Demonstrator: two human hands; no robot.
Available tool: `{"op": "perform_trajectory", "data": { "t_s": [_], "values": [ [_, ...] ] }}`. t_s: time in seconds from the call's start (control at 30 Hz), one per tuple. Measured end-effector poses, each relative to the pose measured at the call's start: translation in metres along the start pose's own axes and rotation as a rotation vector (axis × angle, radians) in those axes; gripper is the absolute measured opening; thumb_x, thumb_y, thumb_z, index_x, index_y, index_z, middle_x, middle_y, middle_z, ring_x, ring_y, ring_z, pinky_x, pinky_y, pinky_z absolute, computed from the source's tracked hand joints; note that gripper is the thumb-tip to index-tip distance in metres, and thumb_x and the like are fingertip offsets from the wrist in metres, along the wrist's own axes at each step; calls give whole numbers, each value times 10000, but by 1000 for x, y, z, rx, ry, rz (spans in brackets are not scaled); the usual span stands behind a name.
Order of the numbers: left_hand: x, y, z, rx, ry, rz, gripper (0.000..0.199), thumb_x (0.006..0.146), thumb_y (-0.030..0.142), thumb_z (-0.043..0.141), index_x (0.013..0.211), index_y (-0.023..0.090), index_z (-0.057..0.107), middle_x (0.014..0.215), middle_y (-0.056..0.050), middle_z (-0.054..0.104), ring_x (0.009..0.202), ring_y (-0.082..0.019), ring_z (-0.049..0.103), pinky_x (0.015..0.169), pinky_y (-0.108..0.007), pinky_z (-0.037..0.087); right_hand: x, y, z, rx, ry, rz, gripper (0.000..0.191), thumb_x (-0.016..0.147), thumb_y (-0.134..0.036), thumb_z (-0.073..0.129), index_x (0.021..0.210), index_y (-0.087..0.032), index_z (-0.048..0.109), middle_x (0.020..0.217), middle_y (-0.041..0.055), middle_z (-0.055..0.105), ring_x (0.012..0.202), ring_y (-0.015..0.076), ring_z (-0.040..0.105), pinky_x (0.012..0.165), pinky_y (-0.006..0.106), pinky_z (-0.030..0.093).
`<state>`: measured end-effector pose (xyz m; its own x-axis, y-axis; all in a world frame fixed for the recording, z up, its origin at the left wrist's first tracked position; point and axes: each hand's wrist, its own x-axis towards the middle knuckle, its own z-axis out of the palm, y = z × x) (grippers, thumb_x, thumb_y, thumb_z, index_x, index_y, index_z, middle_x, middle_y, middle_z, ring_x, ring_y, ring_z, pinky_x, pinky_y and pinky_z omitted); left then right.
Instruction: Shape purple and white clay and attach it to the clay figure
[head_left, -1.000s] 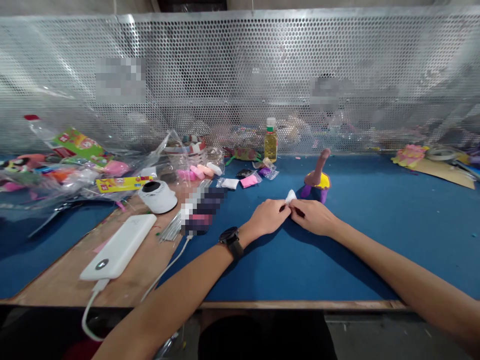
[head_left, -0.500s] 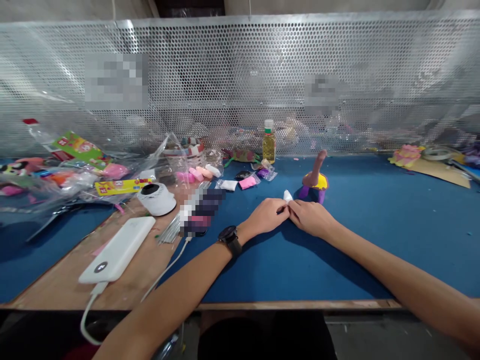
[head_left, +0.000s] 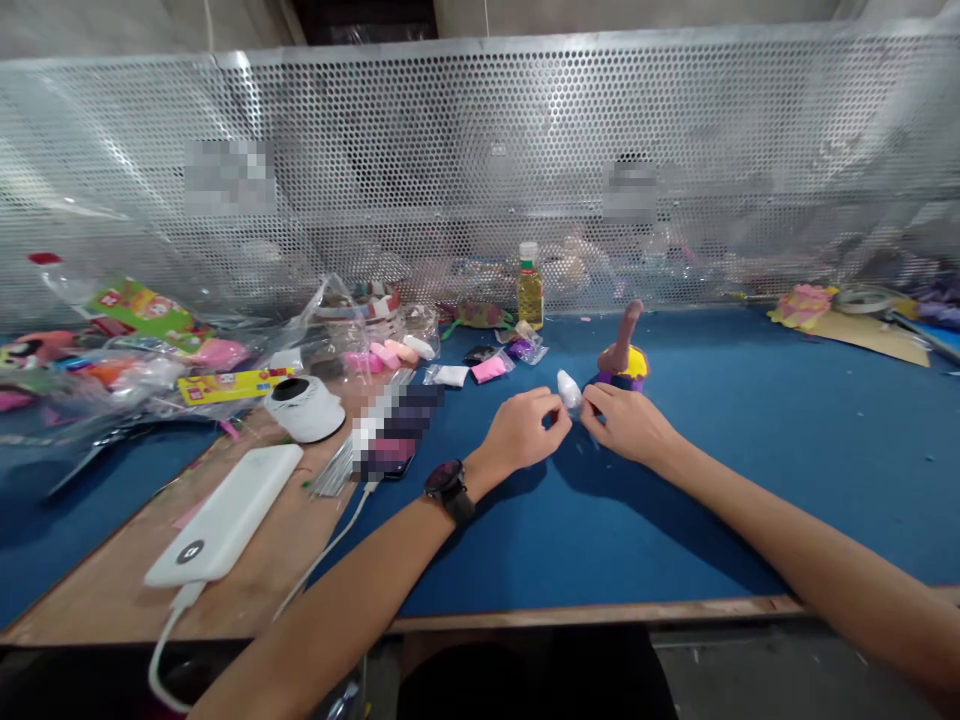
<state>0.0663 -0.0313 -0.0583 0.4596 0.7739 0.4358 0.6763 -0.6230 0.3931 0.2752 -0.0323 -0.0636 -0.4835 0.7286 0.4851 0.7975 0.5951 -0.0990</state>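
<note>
A small white packet hangs between my two hands above the blue mat. My left hand, with a black watch on the wrist, pinches its left side. From the right, my right hand pinches the other side with thumb and fingers. Just behind my right hand stands a clay figure with a brown upright part, a yellow top and a purple base, partly hidden by the hand.
Small packets, one of them pink, lie behind my left hand near an oil bottle. At left are a phone, a white power bank, a white round object and plastic bags. A yellow-pink clay piece sits back right.
My hands have moved slightly apart, and more of the white packet shows between them. The whole view has shifted a little.
</note>
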Motion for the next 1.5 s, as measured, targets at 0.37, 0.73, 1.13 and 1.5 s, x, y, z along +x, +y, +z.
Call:
{"op": "perform_trajectory", "data": {
  "t_s": [0.37, 0.73, 1.13, 1.5],
  "values": [
    [9, -24, 1, 31, -58, 236, 530, 1009, 475, 574, 1444, 190, 470, 1364, -144, 641, 1290, -311, 568, 1138, -477, 382, 0, 9, 5, 911, -178, 252, 369, 1030, -521, 446, 871, -212, 570, 779, 25, 678, 715, 163, 690, 612, 273, 590],
    [7, -29, 5, -123, -150, 116, 441, 1045, 493, 488, 1347, 176, 539, 1300, -146, 654, 1196, -287, 613, 1041, -434, 471, 1, 15, 10, 1122, -110, 448, 437, 855, -581, 733, 1011, -225, 534, 741, -26, 685, 569, 127, 692, 505, 227, 569],
    [7, -24, 2, -208, -161, 20, 362, 1027, 514, 493, 1158, 188, 579, 1103, -100, 709, 968, -248, 653, 864, -372, 503, -3, 18, 2, 1024, -144, 365, 430, 838, -565, 765, 1053, -195, 721, 636, 0, 673, 587, 164, 671, 495, 253, 524],
    [5, -21, -1, -287, -166, 28, 295, 1031, 475, 496, 1071, 193, 576, 990, -64, 710, 852, -213, 639, 778, -326, 471, 1, 14, -5, 927, 8, 243, 333, 883, -544, 734, 871, -212, 755, 962, 66, 710, 657, 132, 617, 489, 253, 478]
  ]
}}
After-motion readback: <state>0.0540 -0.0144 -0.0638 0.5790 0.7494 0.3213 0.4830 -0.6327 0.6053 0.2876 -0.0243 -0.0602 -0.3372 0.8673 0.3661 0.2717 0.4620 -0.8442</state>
